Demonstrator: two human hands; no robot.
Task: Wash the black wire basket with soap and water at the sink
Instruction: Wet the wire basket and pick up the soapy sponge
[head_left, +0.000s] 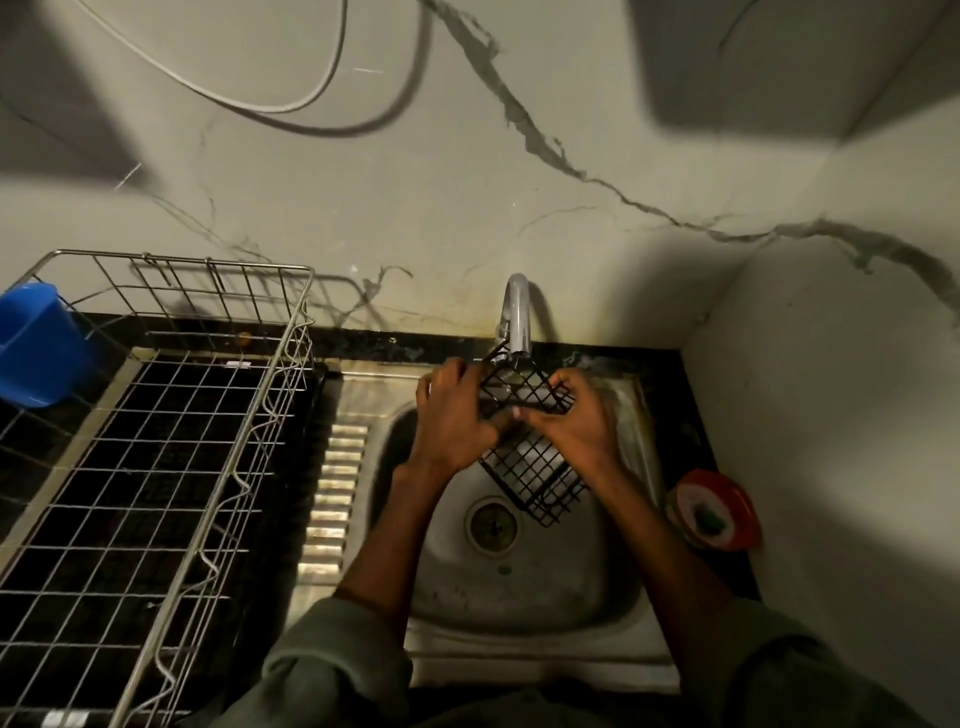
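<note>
Black wire basket (535, 467): rectangular grid mesh, held tilted over the round steel sink bowl (519, 582), its upper end just under the grey curved tap spout (517, 317)
Left hand (452, 421): fingers curled round the basket's upper left edge, gripping it
Right hand (576, 421): fingers curled over the basket's upper right side, gripping it; thumb tips of both hands nearly meet at the middle
Drain (491, 525): round, in the bowl floor, below and left of the basket
Silver wire dish rack (156, 441): on the black counter left of the sink
Blue plastic mug (36, 343): at the rack's far left edge
Red round dish (714, 512): on the counter right of the sink, holding a small green object; contents otherwise unclear
</note>
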